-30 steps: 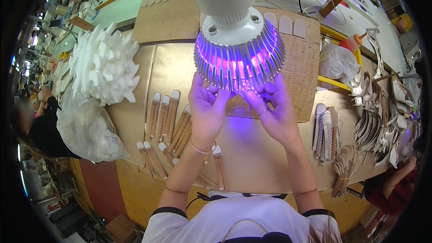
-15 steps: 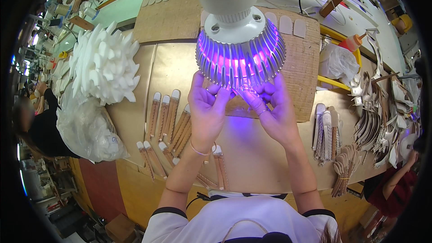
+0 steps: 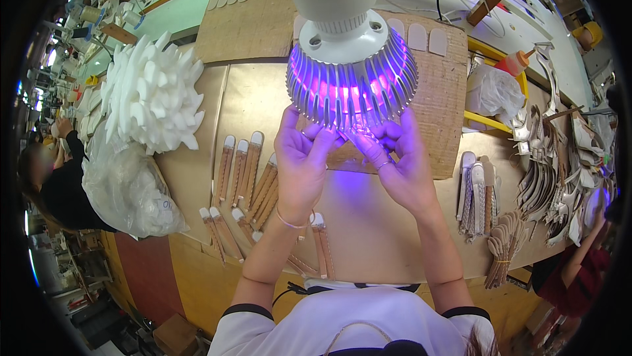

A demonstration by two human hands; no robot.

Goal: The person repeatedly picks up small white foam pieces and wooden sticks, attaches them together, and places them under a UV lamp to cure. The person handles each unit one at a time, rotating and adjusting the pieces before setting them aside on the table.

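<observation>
A finned bulb lamp (image 3: pixel 352 86) glowing purple and pink hangs in front of me over the bench. Just below its near rim, my left hand (image 3: pixel 303 165) and my right hand (image 3: pixel 407 165) meet, fingers bent and thumbs close together. Both are closed in a pinch around something small in the purple light; glare and the lamp hide what it is. A ring circles a finger of the right hand. Beside my left forearm lie several tan stitched straps (image 3: pixel 247 168) with pale rounded ends. Behind the lamp, a brown cardboard sheet (image 3: pixel 441 106) carries pale rounded pieces (image 3: pixel 438 42).
At left are a pile of white foam-like pieces (image 3: pixel 155 96) and a clear plastic bag (image 3: pixel 131 185). To the right lie upright-laid straps (image 3: pixel 475 198), a banded strap bundle (image 3: pixel 503 250), many hanging strips (image 3: pixel 546 178) and a yellow bin (image 3: pixel 487 122). Co-workers sit at both sides.
My hands stay under the lamp; the left wrist has shifted slightly left and the right thumb a little inward. The co-worker's arm at far right has moved up.
</observation>
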